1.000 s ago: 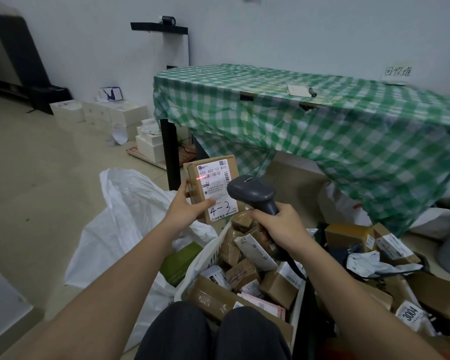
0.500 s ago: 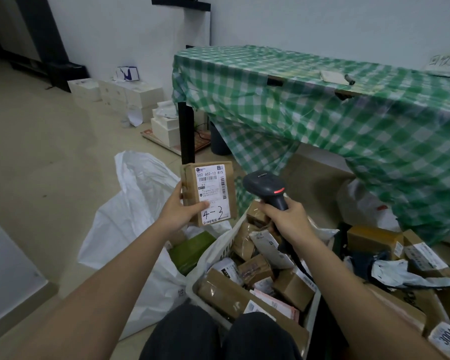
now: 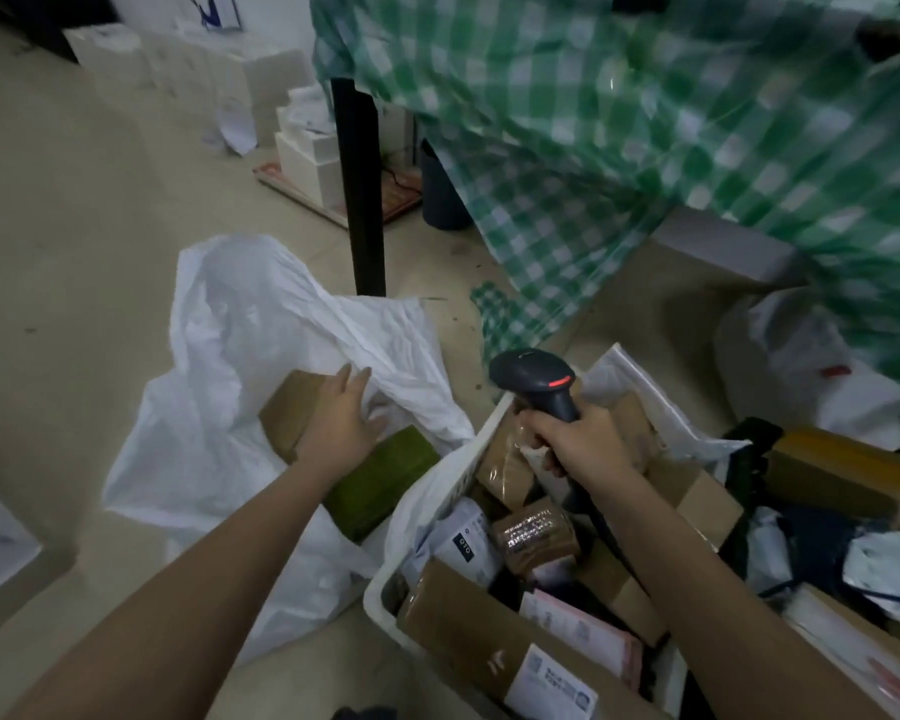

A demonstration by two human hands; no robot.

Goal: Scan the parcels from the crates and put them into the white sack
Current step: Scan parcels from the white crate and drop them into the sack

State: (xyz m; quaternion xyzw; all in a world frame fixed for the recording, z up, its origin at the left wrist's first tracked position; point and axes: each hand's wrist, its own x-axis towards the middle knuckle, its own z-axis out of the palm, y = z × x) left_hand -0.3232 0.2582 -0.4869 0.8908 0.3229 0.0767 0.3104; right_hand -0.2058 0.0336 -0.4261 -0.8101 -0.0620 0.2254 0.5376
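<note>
The left hand (image 3: pixel 340 426) reaches into the mouth of the white sack (image 3: pixel 214 407) on the floor, fingers laid out fairly straight over a brown cardboard parcel (image 3: pixel 288 407) that it is setting down inside; whether the thumb is hooked under the box cannot be told from this view. Just beside that parcel, also in the sack's opening, lies a green parcel (image 3: pixel 385 478), so at least two items look to be in the sack. The right hand (image 3: pixel 580 444) is wrapped tight round the grip of the black scanner (image 3: pixel 533 379), which hangs above the far edge of the white crate (image 3: pixel 427 491) with its nose pointing away from the person.

Judging by how things lie, the task is at an early stage. The white crate touching the sack's right side is heaped with parcels: brown boxes, a tape-wrapped bundle (image 3: pixel 533 532), a white mailer bag (image 3: pixel 463 543), and a long box with a printed label (image 3: pixel 552 691) at the near edge. More parcels (image 3: pixel 842 475) are piled to the right, beyond the crate, near the green checked cloth (image 3: pixel 645 122). All of these appear not yet scanned or bagged, so most of the work is left, and the next pick would likely come from the crate right under the scanner
</note>
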